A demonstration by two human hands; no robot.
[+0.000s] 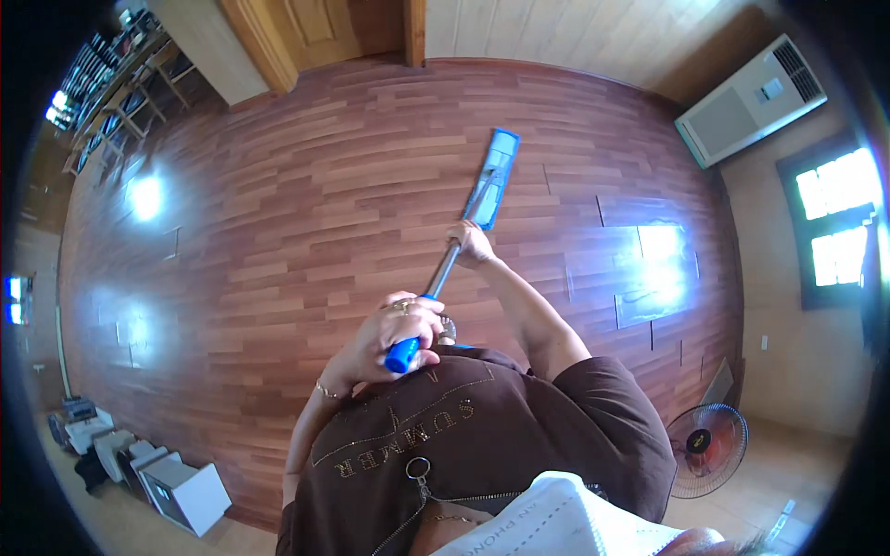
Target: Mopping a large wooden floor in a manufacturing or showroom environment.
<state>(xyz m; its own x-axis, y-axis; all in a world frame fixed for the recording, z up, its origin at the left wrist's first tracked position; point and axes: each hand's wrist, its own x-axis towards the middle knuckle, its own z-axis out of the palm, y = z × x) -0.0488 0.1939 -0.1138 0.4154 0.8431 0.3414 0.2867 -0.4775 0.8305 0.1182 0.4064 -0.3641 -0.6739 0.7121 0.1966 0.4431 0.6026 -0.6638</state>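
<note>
A flat mop runs up and away from my chest, its blue rectangular head (502,153) resting on the wood-plank floor (324,204) ahead of me. My left hand (399,334) wraps round the blue grip (402,355) at the top end of the handle, close to my chest. Further down, my right hand (472,245) is closed round the metal pole (444,270), not far above the mop head. The pole slants from my left hand toward the far right.
A tall white air conditioner (751,100) stands in the far right corner beside a window (832,222). A fan (708,449) is at the near right. White boxy items (185,494) sit at the near left. Chairs (130,116) line a table at the far left; a wooden door (348,28) is ahead.
</note>
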